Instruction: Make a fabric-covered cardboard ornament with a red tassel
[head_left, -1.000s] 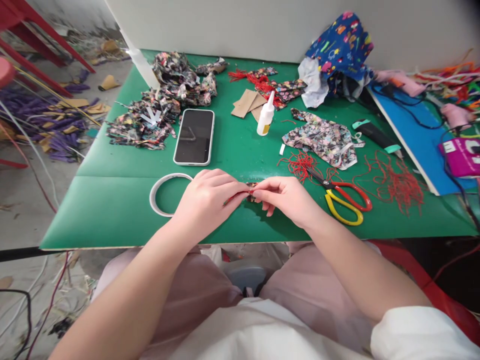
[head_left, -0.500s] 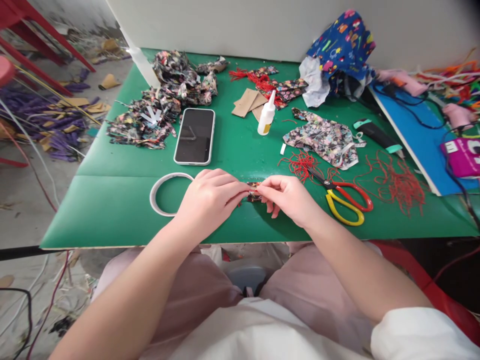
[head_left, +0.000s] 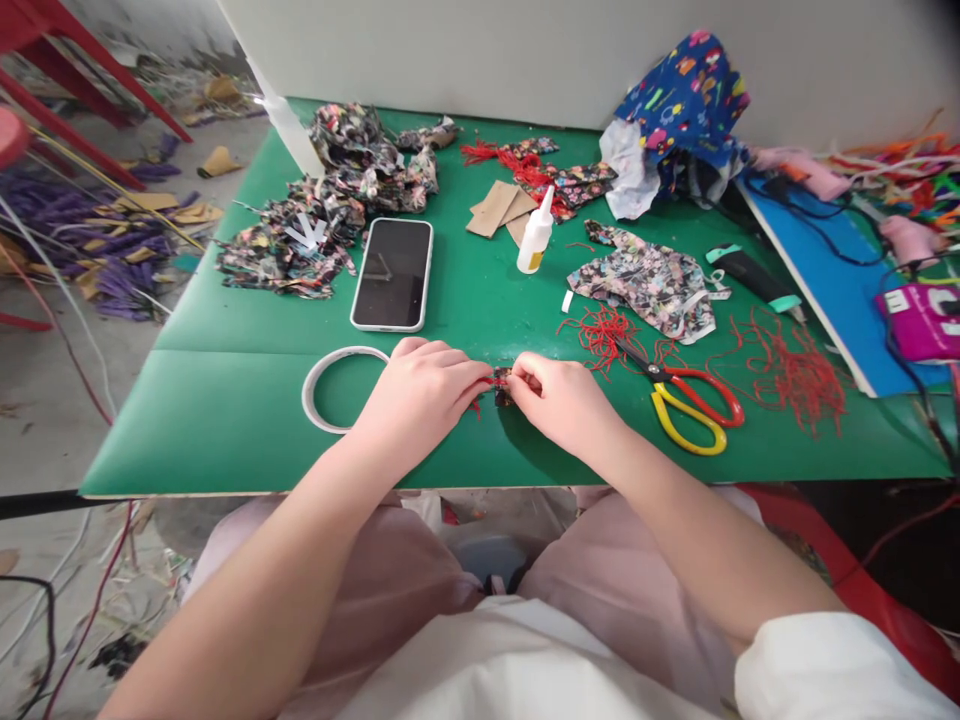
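My left hand (head_left: 424, 395) and my right hand (head_left: 559, 400) meet at the near middle of the green table (head_left: 225, 420). Both pinch a small scrap of dark flowered fabric with red thread (head_left: 501, 385), held just above the tabletop. Fingers of both hands are curled tight round it, so most of the scrap is hidden. A ring of white tape (head_left: 334, 385) lies just left of my left hand. Red-and-yellow scissors (head_left: 686, 400) lie to the right of my right hand on loose red threads (head_left: 607, 330).
A phone (head_left: 392, 273) lies face up behind my hands, and a white glue bottle (head_left: 535, 235) stands further back. Flowered fabric pieces (head_left: 322, 215) pile at the back left, another piece (head_left: 649, 280) at the right. Blue board (head_left: 825, 270) and tools crowd the right edge.
My hands have drawn closer together and lowered a little toward the table. My right fingers have curled tighter over the scrap.
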